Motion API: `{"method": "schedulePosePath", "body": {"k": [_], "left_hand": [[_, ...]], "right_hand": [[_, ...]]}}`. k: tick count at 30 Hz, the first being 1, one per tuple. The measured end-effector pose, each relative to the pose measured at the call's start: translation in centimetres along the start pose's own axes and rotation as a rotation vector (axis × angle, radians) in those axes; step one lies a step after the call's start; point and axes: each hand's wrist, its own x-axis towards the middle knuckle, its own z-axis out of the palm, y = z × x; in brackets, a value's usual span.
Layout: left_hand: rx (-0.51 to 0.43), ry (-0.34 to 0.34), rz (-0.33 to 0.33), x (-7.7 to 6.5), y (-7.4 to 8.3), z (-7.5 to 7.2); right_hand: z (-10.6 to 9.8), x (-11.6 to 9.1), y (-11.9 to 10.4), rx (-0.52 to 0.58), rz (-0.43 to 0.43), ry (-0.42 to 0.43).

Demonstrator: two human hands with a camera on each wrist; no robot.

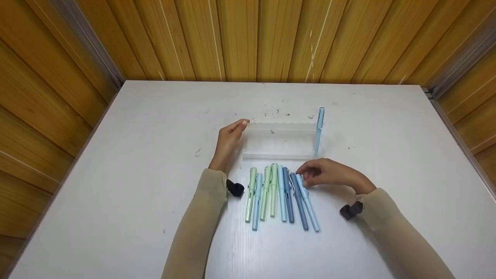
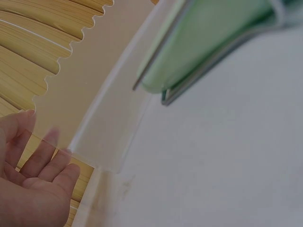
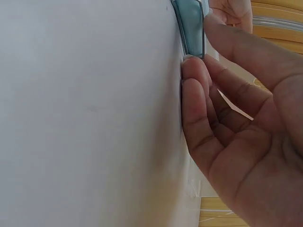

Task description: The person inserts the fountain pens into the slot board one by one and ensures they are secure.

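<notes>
My left hand (image 1: 228, 140) pinches the upper left corner of a clear pen stand (image 1: 279, 141) with a wavy top edge. In the left wrist view the thumb and fingers sit on either side of its see-through panel (image 2: 94, 90). One light blue pen (image 1: 320, 120) leans upright at the stand's right end. In front of the stand, several capped pens lie side by side: green ones (image 1: 265, 193), light blue ones and dark blue ones (image 1: 300, 205). My right hand (image 1: 329, 173) grips the cap end of the rightmost light blue pen (image 1: 309, 205), its clip (image 3: 190, 28) between thumb and fingers.
Everything lies on a white table (image 1: 155, 174) with small dark marks. Wood-look panels (image 1: 240, 38) rise behind it and at both sides. Black wrist cameras (image 1: 235, 188) are strapped over both sleeves.
</notes>
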Motion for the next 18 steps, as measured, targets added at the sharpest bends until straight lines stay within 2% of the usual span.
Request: {"method": "schedulePosePath", "body": {"k": [9,18], "left_hand": [[0.028,0.010,-0.021,-0.04,-0.01,-0.07],[0.044,0.015,-0.028,0.04,-0.14,-0.02]], "right_hand": [[0.07,0.47,-0.15,0.027,-0.002,-0.014],[0.41,0.99,-0.26,0.007,0.016,0.005]]}}
